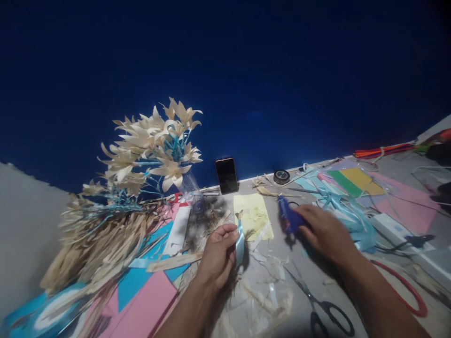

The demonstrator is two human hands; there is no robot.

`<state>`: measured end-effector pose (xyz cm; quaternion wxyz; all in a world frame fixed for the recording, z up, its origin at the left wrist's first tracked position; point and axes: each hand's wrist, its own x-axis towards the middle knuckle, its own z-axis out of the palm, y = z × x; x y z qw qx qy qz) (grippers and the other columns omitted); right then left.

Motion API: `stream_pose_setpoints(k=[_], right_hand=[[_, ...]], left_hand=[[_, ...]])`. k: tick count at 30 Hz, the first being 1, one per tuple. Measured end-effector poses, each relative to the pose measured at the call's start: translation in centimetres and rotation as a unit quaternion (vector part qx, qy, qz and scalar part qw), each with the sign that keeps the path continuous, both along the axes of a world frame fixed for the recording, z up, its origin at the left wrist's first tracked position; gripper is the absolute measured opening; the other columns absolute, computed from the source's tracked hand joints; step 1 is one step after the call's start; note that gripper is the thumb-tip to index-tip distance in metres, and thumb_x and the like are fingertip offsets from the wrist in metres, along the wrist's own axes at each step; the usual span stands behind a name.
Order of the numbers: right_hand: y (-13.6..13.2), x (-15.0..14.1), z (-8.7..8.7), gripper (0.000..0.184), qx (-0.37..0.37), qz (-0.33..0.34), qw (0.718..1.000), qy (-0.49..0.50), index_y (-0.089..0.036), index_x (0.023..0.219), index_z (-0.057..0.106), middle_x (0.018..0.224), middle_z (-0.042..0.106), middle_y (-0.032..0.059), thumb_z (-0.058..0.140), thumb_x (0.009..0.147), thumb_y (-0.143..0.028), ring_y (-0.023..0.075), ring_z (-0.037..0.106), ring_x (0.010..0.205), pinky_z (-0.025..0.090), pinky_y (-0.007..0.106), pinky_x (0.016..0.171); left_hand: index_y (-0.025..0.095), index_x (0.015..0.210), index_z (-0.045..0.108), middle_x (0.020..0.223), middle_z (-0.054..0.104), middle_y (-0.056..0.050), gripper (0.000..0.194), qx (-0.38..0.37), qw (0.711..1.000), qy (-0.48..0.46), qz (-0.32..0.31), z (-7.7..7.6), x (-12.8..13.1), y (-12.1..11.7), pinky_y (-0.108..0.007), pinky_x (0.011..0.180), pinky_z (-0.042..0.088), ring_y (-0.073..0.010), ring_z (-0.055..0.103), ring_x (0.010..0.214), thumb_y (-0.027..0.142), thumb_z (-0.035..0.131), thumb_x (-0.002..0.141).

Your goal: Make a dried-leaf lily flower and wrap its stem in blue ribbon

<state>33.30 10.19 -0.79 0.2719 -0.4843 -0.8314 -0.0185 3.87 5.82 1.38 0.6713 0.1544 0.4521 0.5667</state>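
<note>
My left hand (219, 251) is closed in a pinch on a shiny light blue ribbon (240, 246). A small brownish tip sticks up at the ribbon's top end. To the right, my right hand (326, 232) grips a dark blue glue gun (291, 217), whose nozzle end is blurred. Between the hands lies a pale yellow sheet (254, 213) with stains on it. Scissors with black handles (329, 312) rest on the table below my right hand.
Cream husk-like flowers (172, 172) on blue stems stand at the left in a clear bottle (192, 188). Dried husks (84, 249) and coloured paper (144, 305) lie nearby. A phone (227, 176) leans on the blue wall. A power strip (394, 230) and ribbon (362, 225) are at right.
</note>
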Motion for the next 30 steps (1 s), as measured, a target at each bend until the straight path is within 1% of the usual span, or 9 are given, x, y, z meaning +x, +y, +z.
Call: stream_pose_setpoints(k=[2, 4, 10, 15, 18, 22, 25, 28, 30], right_hand=[[1.0, 2.4, 0.2, 0.038, 0.062, -0.119, 0.991, 0.000, -0.015, 0.128, 0.063, 0.117, 0.068, 0.0187, 0.053, 0.092, -0.022, 0.0364, 0.064, 0.105, 0.054, 0.053, 0.088], [1.8, 3.7, 0.2, 0.041, 0.083, -0.156, 0.984, 0.017, -0.013, 0.130, 0.063, 0.119, 0.067, 0.0204, 0.054, 0.091, -0.021, 0.0382, 0.062, 0.109, 0.051, 0.055, 0.092], [2.0, -0.3, -1.5, 0.047, -0.080, 0.064, 0.995, 0.008, -0.017, 0.126, 0.070, 0.126, 0.068, 0.0144, 0.056, 0.082, -0.011, 0.0303, 0.060, 0.115, 0.048, 0.050, 0.102], [1.9, -2.1, -1.7, 0.054, -0.155, 0.116, 0.981, -0.011, -0.019, 0.126, 0.071, 0.129, 0.069, 0.0118, 0.057, 0.076, -0.004, 0.0283, 0.057, 0.123, 0.043, 0.048, 0.109], [1.2, -2.0, -0.6, 0.055, -0.155, 0.112, 0.981, -0.019, -0.017, 0.121, 0.073, 0.132, 0.068, 0.0140, 0.058, 0.071, -0.001, 0.0296, 0.058, 0.124, 0.043, 0.049, 0.109], [-2.9, -4.9, 2.6, 0.026, -0.111, 0.070, 0.989, 0.061, -0.016, 0.102, 0.074, 0.111, 0.075, 0.0123, 0.056, 0.085, -0.008, 0.0276, 0.065, 0.108, 0.045, 0.045, 0.101], [-7.6, -9.2, 4.5, 0.016, -0.169, 0.081, 0.960, 0.209, -0.019, 0.083, 0.069, 0.083, 0.074, 0.0034, 0.056, 0.093, -0.022, 0.0188, 0.066, 0.077, 0.050, 0.031, 0.074], [-11.1, -13.1, 4.3, 0.011, -0.190, 0.048, 0.936, 0.294, -0.020, 0.078, 0.063, 0.072, 0.069, -0.0008, 0.065, 0.087, -0.026, 0.0154, 0.062, 0.064, 0.045, 0.025, 0.060], [-12.0, -14.8, 3.4, 0.012, -0.160, 0.003, 0.932, 0.325, -0.020, 0.077, 0.060, 0.070, 0.068, -0.0014, 0.069, 0.083, -0.026, 0.0150, 0.061, 0.061, 0.044, 0.025, 0.058]], left_hand=[[0.014, 0.081, 0.066, 0.067, 0.066, 0.000, 0.044, 0.004, 1.000, -0.002, -0.003, 0.2, 0.0, -0.1, -0.019, 0.053, 0.051, -0.0096, 0.061, 0.055, 0.020, 0.098, 0.051], [0.014, 0.081, 0.067, 0.067, 0.067, 0.000, 0.042, 0.008, 1.000, -0.001, -0.003, 0.4, 0.0, -0.2, -0.019, 0.054, 0.052, -0.0099, 0.062, 0.055, 0.019, 0.097, 0.052], [0.013, 0.083, 0.069, 0.072, 0.069, -0.001, 0.036, 0.021, 1.000, -0.002, -0.020, 1.3, 0.2, -1.0, -0.020, 0.058, 0.054, -0.0100, 0.064, 0.058, 0.018, 0.094, 0.058], [0.011, 0.089, 0.071, 0.081, 0.074, -0.007, 0.034, 0.031, 0.999, -0.010, -0.031, 2.0, 0.4, -1.5, -0.022, 0.067, 0.056, -0.0129, 0.068, 0.066, 0.014, 0.091, 0.062], [0.012, 0.092, 0.070, 0.082, 0.075, -0.006, 0.035, 0.031, 0.999, -0.015, -0.029, 2.7, 0.5, -1.8, -0.023, 0.064, 0.056, -0.0129, 0.068, 0.065, 0.013, 0.090, 0.062], [0.013, 0.094, 0.071, 0.085, 0.074, -0.005, 0.036, 0.037, 0.999, -0.019, -0.035, 3.9, 0.8, -2.5, -0.020, 0.057, 0.050, -0.0116, 0.065, 0.064, 0.015, 0.090, 0.064], [0.013, 0.092, 0.071, 0.083, 0.073, -0.004, 0.036, 0.056, 0.998, -0.029, -0.030, 4.7, 1.1, -3.3, -0.019, 0.056, 0.046, -0.0106, 0.063, 0.064, 0.018, 0.091, 0.062], [0.013, 0.087, 0.069, 0.081, 0.071, -0.003, 0.036, 0.088, 0.995, -0.045, -0.009, 5.0, 1.4, -4.3, -0.020, 0.058, 0.045, -0.0100, 0.061, 0.064, 0.018, 0.092, 0.060], [0.014, 0.084, 0.067, 0.077, 0.067, 0.000, 0.036, 0.101, 0.993, -0.055, 0.000, 5.1, 1.4, -4.9, -0.021, 0.059, 0.045, -0.0098, 0.059, 0.063, 0.017, 0.092, 0.059]])
